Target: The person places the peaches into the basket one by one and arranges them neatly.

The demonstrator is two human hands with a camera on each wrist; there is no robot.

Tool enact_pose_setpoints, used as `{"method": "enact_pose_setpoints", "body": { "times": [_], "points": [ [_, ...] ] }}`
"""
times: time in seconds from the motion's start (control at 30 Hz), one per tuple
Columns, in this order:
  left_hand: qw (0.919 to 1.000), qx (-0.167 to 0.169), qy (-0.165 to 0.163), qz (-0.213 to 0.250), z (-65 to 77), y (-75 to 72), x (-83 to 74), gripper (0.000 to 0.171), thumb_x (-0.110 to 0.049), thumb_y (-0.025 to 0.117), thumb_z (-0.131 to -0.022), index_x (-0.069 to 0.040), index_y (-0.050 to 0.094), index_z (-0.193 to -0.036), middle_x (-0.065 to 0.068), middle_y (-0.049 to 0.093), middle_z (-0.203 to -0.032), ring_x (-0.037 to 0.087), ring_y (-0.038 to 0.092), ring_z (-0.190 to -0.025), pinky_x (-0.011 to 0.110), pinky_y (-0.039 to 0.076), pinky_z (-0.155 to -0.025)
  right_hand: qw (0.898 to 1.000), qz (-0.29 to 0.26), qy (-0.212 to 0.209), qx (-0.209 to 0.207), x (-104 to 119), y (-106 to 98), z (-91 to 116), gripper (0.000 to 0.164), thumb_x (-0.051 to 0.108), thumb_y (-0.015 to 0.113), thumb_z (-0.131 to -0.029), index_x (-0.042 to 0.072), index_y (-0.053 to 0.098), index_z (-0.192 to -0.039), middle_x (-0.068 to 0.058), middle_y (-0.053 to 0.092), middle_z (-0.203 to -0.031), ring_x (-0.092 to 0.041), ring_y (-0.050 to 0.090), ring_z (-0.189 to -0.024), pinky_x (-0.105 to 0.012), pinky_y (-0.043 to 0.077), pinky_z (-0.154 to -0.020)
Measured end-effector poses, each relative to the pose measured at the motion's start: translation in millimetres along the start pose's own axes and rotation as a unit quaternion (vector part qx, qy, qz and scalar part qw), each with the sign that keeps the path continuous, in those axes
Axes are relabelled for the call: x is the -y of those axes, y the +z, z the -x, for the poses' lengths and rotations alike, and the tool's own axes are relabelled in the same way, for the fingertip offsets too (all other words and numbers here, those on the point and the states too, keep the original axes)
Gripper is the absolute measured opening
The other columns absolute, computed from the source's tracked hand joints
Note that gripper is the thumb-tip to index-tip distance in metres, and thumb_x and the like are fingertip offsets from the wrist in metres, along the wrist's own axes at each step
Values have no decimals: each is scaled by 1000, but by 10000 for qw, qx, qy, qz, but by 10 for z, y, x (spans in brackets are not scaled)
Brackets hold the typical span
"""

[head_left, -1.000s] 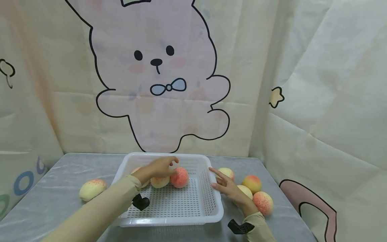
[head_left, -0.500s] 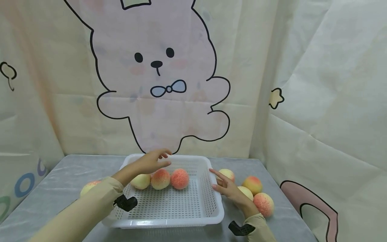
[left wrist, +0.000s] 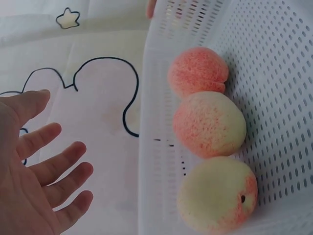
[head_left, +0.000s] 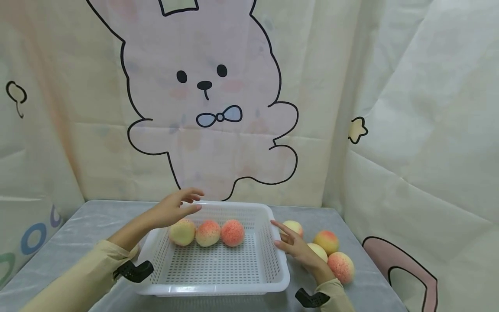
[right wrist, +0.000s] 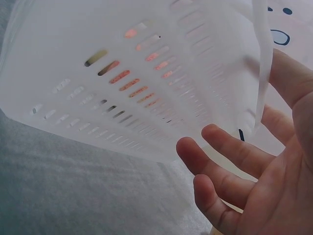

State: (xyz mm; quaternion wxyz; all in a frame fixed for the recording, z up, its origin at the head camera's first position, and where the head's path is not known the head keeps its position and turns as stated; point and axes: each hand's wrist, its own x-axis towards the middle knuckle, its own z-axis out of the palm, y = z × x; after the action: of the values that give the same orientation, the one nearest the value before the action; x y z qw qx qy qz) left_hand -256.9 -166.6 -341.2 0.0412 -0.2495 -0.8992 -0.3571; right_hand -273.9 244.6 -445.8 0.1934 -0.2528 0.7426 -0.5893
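A white perforated plastic basket [head_left: 214, 289] sits on the table with three peaches lined up along its back: a pale yellow-green peach [head_left: 182, 234], a red-and-cream peach [head_left: 208, 234] and a redder peach [head_left: 232, 233]. My left hand [head_left: 171, 211] hovers over the basket's back left corner, fingers spread and holding nothing; the left wrist view has the same hand [left wrist: 46, 171] apart from the peaches. At the right side, my right hand [head_left: 299, 250] touches the basket's rim with lightly extended fingers. In the right wrist view its fingers [right wrist: 230, 152] lie alongside the outer wall.
Right of the basket, behind my right hand, lie several more peaches [head_left: 341, 267]. Another peach at the left is nearly hidden by my left forearm. A grey cloth covers the table [head_left: 113, 216]. Printed curtains [head_left: 218, 151] hang close behind and on both sides.
My left hand has risen from the peaches in the basket and moved left, uncovering all three. The left forearm now hides the left-hand peach on the table. My right hand stays at the rim.
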Motion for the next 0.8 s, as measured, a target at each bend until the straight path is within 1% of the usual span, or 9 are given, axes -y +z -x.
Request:
{"method": "enact_pose_setpoints", "body": {
  "times": [0.1,0.27,0.4,0.5,0.63,0.8],
  "points": [
    [9998,-179,12,38,108,-73,51,42,-33,56,-98,-15,51,-135,15,61,-131,37,55,-122,60,40,-100,10000,-9,-30,-3,-11,-2,-4,64,21,50,-101,25,16,-156,-25,41,-149,-19,64,-112,-35,55,-89],
    [9993,-373,-12,40,338,-217,180,43,-31,55,-98,-12,49,-137,16,60,-132,39,55,-121,62,40,-98,10000,-25,-62,55,-18,-12,-13,65,20,50,-101,23,15,-156,-26,41,-149,-20,65,-112,-38,55,-90],
    [9987,-455,-223,113,517,-329,297,44,-32,54,-99,-14,47,-139,15,58,-135,38,55,-122,60,42,-98,10000,-16,-54,10,-37,-14,-23,65,21,51,-101,25,16,-156,-25,42,-149,-18,64,-111,-36,55,-90],
    [9979,-562,-298,78,614,-403,373,45,-31,54,-99,-13,45,-140,18,58,-135,39,55,-122,59,45,-96,10000,16,-53,-58,-29,-25,-20,65,21,52,-100,26,18,-155,-24,43,-148,-16,64,-111,-34,55,-89],
    [9967,-686,-437,-22,731,-457,502,46,-30,53,-100,-11,45,-140,20,57,-135,43,56,-120,60,47,-93,10000,40,-4,-77,-32,-23,-5,64,21,52,-100,26,18,-155,-23,45,-148,-16,64,-110,-34,54,-89],
    [9951,-679,-725,28,901,-501,666,46,-31,50,-101,-11,42,-142,23,55,-137,48,54,-121,64,47,-89,10000,22,10,-94,-24,-14,-8,65,21,52,-100,26,18,-155,-22,44,-148,-16,64,-110,-34,55,-89]
  ]
}}
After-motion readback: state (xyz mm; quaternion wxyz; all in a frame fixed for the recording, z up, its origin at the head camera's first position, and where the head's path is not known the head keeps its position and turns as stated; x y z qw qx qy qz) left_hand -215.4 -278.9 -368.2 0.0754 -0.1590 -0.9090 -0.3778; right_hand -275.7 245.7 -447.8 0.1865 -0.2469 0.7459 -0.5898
